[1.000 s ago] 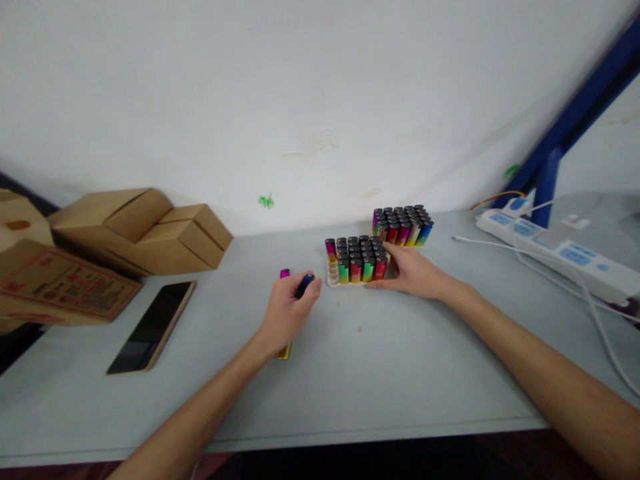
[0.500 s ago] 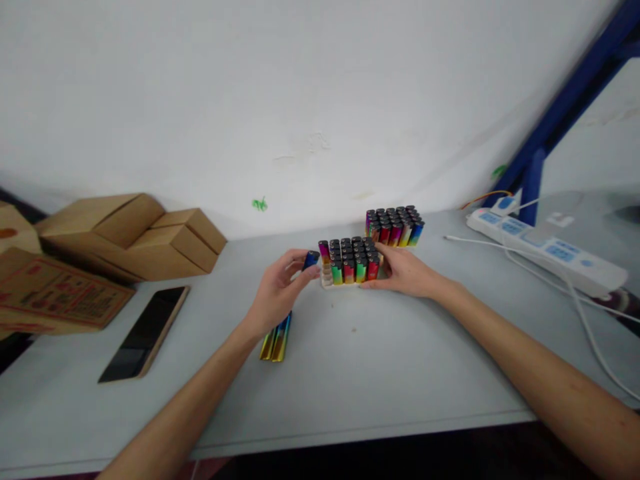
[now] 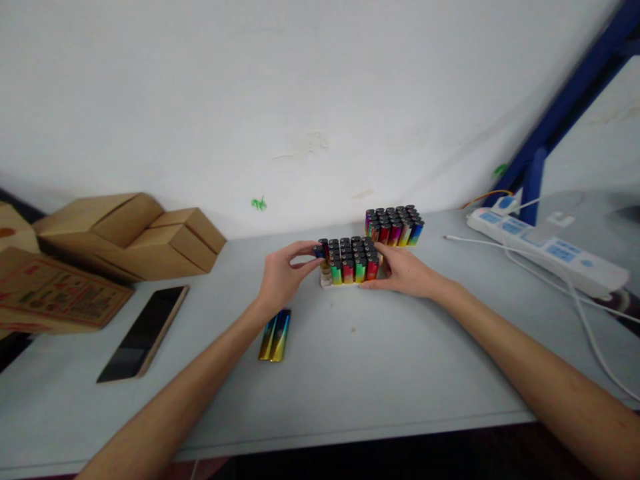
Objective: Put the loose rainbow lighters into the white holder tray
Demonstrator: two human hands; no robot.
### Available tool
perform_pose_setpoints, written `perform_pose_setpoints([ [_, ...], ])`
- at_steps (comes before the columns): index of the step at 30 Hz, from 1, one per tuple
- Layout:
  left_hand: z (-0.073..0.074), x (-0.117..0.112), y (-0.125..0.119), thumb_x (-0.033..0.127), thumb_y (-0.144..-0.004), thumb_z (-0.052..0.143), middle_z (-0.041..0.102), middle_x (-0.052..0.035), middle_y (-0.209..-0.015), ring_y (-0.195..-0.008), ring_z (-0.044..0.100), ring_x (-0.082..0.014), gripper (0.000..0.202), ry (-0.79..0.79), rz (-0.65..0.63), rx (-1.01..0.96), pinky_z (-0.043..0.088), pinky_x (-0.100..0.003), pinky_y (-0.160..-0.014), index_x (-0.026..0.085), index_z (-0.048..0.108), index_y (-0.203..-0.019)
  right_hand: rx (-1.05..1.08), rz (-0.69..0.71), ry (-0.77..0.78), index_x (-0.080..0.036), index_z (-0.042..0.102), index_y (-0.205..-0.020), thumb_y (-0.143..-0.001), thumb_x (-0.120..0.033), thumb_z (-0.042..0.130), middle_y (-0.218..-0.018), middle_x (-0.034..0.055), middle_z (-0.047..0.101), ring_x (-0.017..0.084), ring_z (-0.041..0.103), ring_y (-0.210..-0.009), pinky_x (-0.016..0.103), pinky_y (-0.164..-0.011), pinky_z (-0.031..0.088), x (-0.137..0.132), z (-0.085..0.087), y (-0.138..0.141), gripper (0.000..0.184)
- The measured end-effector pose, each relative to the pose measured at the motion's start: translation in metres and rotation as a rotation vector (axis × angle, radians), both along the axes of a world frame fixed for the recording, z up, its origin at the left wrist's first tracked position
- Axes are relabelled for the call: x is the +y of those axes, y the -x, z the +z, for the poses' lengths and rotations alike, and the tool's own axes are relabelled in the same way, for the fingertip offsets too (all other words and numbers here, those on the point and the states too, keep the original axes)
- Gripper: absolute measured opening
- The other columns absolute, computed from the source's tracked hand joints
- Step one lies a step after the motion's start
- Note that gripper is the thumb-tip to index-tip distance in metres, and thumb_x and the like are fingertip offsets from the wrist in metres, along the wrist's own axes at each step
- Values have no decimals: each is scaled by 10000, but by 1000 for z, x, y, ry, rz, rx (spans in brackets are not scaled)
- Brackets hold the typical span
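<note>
My left hand (image 3: 281,277) pinches a dark blue lighter (image 3: 319,253) at the left end of a pale tray (image 3: 327,284). That lighter is upright over the tray's left column, where bare slots show in front; its lower part is partly hidden. Rows of black-topped, colourful lighters (image 3: 349,270) stand in the tray. Gripping the tray's right side is my right hand (image 3: 405,272), thumb at the front corner and the other fingers behind. Two blue-and-yellow lighters (image 3: 275,340) lie flat side by side, below my left wrist.
Behind to the right stands a second block of lighters (image 3: 395,227). A phone (image 3: 143,333) and cardboard boxes (image 3: 135,240) occupy the left. On the right are a white power strip (image 3: 550,250) and its loose cables (image 3: 575,300). A wall (image 3: 300,120) rises behind the table.
My left hand has moved right and slightly up, bringing the blue lighter from beside the tray to its left column. My right hand stays in place.
</note>
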State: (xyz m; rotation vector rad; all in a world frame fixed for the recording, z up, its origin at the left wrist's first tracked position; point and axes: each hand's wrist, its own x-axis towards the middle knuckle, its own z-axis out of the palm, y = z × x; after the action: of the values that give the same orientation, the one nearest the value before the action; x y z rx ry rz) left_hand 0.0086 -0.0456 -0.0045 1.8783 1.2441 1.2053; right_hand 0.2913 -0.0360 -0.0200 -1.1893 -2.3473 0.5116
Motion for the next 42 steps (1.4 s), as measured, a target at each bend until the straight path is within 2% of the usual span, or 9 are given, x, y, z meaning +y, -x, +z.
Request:
perform_pose_setpoints([
  [7, 6, 2, -4, 462, -792, 794, 766, -76, -968, -937, 732, -228, 361, -52, 4, 55, 651, -338, -782, 171, 744, -1000, 23, 10, -15, -97, 559, -1309, -775, -604, 768, -1066, 170, 726, 346, 696, -998, 422, -821, 544, 2, -4, -1, 766],
  [13, 5, 7, -3, 446, -771, 816, 782, -66, -890, -862, 751, -235, 332, -17, -17, 93, 646, -334, -746, 167, 759, -941, 21, 6, 6, -94, 557, -1314, -772, -595, 775, -1039, 164, 728, 357, 688, -1017, 436, -833, 540, 1, -3, 0, 769],
  [20, 9, 17, 1, 473, -744, 825, 788, -82, -831, -802, 763, -248, 337, 35, -12, 183, 624, -384, -803, 160, 733, -826, 22, 4, -1, -110, 557, -1317, -780, -589, 772, -1046, 159, 726, 345, 694, -993, 426, -821, 541, 1, -3, -1, 751],
  [27, 1, 14, -3, 498, -714, 831, 780, -93, -829, -785, 754, -242, 382, 67, 36, 140, 621, -379, -761, 157, 714, -839, 13, 0, -13, -91, 567, -1294, -760, -598, 789, -1129, 188, 710, 347, 691, -1017, 420, -826, 544, 1, -3, 0, 769],
  [30, 6, 8, 5, 513, -720, 820, 780, -88, -869, -813, 747, -232, 412, 70, 53, 116, 615, -360, -767, 163, 717, -913, 7, -4, -15, -82, 562, -1301, -761, -604, 784, -1147, 197, 706, 349, 690, -1023, 423, -832, 544, 2, -4, 1, 783],
  [32, 16, 1, 18, 539, -750, 787, 775, -76, -859, -788, 736, -217, 401, 54, 133, 193, 595, -340, -761, 171, 712, -890, 4, -6, -6, -77, 559, -1305, -765, -609, 778, -1151, 202, 705, 353, 690, -1028, 423, -834, 544, 2, -5, 0, 789],
  [34, 27, -7, 36, 573, -804, 721, 757, -59, -794, -719, 708, -208, 391, 34, 245, 390, 556, -326, -714, 182, 699, -804, 4, -5, -3, -79, 560, -1306, -769, -617, 770, -1147, 201, 706, 352, 693, -1022, 420, -832, 544, 2, -6, 0, 789],
  [37, 36, -20, 60, 597, -863, 611, 727, -49, -738, -671, 664, -214, 420, 52, 308, 695, 477, -326, -664, 197, 673, -749, 12, 4, -8, -93, 563, -1301, -777, -619, 761, -1132, 188, 710, 346, 695, -1010, 415, -827, 543, 2, -5, -1, 768],
  [42, 23, -31, 71, 617, -881, 507, 700, -79, -730, -693, 645, -250, 453, 216, 296, 922, 405, -328, -632, 203, 628, -740, 19, -9, 22, -101, 574, -1277, -764, -581, 789, -1061, 170, 725, 352, 691, -991, 421, -811, 541, -1, -1, 0, 735],
])
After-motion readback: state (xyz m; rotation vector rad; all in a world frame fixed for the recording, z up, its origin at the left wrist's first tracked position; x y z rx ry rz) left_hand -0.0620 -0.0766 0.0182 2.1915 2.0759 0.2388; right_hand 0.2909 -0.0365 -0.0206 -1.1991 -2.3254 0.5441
